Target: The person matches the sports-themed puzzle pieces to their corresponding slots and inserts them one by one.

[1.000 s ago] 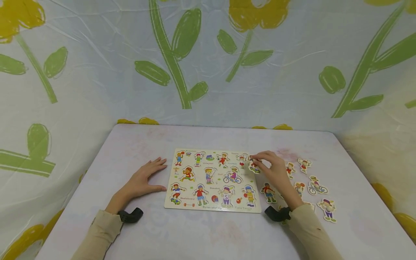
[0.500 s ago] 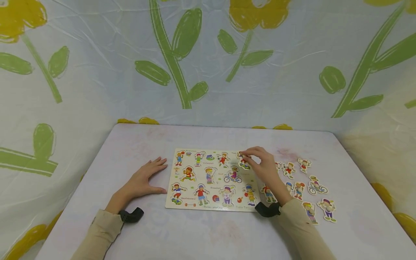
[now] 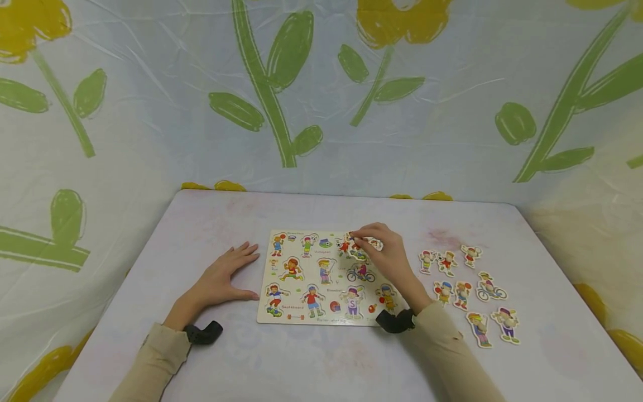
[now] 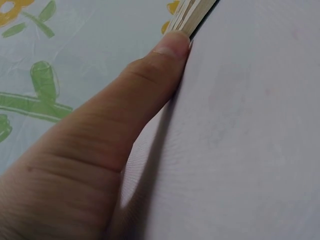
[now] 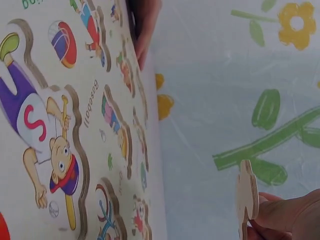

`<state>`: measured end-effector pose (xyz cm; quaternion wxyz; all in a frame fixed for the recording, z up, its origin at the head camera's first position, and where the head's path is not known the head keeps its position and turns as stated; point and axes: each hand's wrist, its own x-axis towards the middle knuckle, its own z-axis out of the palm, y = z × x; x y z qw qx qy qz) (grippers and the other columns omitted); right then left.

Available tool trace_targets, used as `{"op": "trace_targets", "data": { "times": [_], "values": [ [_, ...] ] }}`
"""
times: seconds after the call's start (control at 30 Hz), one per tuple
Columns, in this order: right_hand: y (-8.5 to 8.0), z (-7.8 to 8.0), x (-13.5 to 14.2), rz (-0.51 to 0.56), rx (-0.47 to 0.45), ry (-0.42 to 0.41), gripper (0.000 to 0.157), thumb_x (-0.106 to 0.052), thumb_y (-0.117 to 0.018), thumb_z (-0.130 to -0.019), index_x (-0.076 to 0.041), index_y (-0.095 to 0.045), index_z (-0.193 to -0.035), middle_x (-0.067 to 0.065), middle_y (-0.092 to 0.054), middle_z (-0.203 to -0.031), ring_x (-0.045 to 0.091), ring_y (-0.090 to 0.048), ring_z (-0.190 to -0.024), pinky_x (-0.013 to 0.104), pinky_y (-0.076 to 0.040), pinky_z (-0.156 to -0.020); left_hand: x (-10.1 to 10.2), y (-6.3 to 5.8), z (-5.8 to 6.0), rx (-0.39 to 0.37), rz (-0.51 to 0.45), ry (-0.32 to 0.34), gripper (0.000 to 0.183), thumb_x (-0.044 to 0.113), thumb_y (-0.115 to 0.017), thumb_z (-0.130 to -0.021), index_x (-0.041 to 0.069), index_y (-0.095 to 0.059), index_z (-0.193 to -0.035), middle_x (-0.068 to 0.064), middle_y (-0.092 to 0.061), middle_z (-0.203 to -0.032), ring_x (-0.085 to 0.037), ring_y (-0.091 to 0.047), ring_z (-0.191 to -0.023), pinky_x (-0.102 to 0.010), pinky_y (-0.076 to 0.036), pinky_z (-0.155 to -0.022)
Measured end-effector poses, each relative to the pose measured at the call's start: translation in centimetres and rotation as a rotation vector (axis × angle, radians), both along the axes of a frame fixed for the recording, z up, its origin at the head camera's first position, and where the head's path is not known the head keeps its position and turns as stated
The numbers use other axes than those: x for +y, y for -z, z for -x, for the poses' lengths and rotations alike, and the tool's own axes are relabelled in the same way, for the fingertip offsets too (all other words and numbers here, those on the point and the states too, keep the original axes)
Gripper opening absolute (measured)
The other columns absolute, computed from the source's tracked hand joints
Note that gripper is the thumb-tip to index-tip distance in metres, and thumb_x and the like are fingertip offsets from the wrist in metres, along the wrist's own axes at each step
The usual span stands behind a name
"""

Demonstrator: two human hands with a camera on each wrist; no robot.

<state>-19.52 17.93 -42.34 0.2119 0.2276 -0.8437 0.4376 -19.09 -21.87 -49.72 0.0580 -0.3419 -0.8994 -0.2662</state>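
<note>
A wooden puzzle board (image 3: 308, 274) with recessed pictures of children at sports lies on the table. My right hand (image 3: 390, 255) pinches a puzzle piece (image 3: 358, 250) over the board's upper right, near the football picture. The right wrist view shows this piece (image 5: 246, 197) edge-on, raised off the board, between thumb and finger. My left hand (image 3: 221, 276) lies on the table with fingers spread, at the board's left side. In the left wrist view its thumb (image 4: 145, 75) meets the board's edge (image 4: 195, 15).
Several loose puzzle pieces lie right of the board, among them a cyclist (image 3: 490, 287), a baseball player (image 3: 506, 324) and a golfer (image 3: 479, 328). Black cameras sit on both wrists. A flowered cloth (image 3: 321, 184) hangs behind the table (image 3: 321, 363).
My right hand has carried the puzzle piece leftward from the board's right edge to over its upper right pictures. More loose pieces show behind it. The left hand has stayed put.
</note>
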Motion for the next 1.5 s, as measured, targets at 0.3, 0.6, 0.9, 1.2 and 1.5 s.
{"op": "trace_targets", "data": {
  "times": [0.3, 0.6, 0.9, 1.2, 1.5],
  "values": [
    [-0.2, -0.3, -2.3, 0.045, -0.039, -0.068, 0.016, -0.008, -0.069, -0.085, -0.011, -0.073, -0.099, 0.000, -0.066, -0.097, 0.016, -0.058, -0.092, 0.036, -0.049, -0.080, -0.1, 0.4, 0.1, 0.007, -0.004, -0.010, 0.094, 0.067, -0.070, -0.066, 0.009, -0.048, -0.138, -0.007, -0.037, -0.148, -0.030, -0.024, -0.140, -0.051, -0.017, -0.113],
    [-0.1, -0.7, -4.6, 0.037, -0.051, -0.128, 0.015, -0.007, -0.069, -0.084, -0.009, -0.073, -0.098, 0.001, -0.065, -0.098, 0.015, -0.058, -0.093, 0.044, -0.051, -0.080, 0.1, 0.1, -0.1, -0.004, 0.001, -0.019, 0.093, 0.067, -0.070, -0.067, 0.009, -0.048, -0.137, -0.008, -0.037, -0.148, -0.031, -0.024, -0.140, -0.051, -0.017, -0.113],
    [0.3, -0.9, -7.2, 0.034, -0.040, -0.176, 0.014, -0.007, -0.069, -0.084, -0.009, -0.073, -0.097, 0.001, -0.065, -0.096, 0.013, -0.058, -0.091, 0.041, -0.051, -0.079, 0.1, 0.2, -0.1, -0.009, 0.001, -0.015, 0.094, 0.067, -0.070, -0.067, 0.010, -0.047, -0.138, -0.007, -0.036, -0.149, -0.030, -0.023, -0.140, -0.051, -0.017, -0.113],
    [1.3, -1.5, -9.7, 0.045, -0.041, -0.260, 0.014, -0.007, -0.070, -0.083, -0.008, -0.073, -0.097, 0.002, -0.066, -0.096, 0.015, -0.058, -0.093, 0.037, -0.052, -0.078, 0.0, 0.4, 0.2, -0.015, 0.014, -0.015, 0.094, 0.067, -0.070, -0.067, 0.010, -0.046, -0.139, -0.006, -0.035, -0.150, -0.030, -0.022, -0.141, -0.051, -0.016, -0.114],
    [2.3, -2.2, -11.1, 0.026, -0.038, -0.309, 0.013, -0.006, -0.071, -0.083, -0.008, -0.073, -0.096, 0.001, -0.065, -0.095, 0.013, -0.057, -0.092, 0.029, -0.050, -0.080, 0.0, 0.3, 0.1, -0.027, 0.009, -0.018, 0.094, 0.066, -0.070, -0.067, 0.011, -0.046, -0.139, -0.006, -0.035, -0.150, -0.029, -0.022, -0.141, -0.052, -0.017, -0.113]
  ]
}}
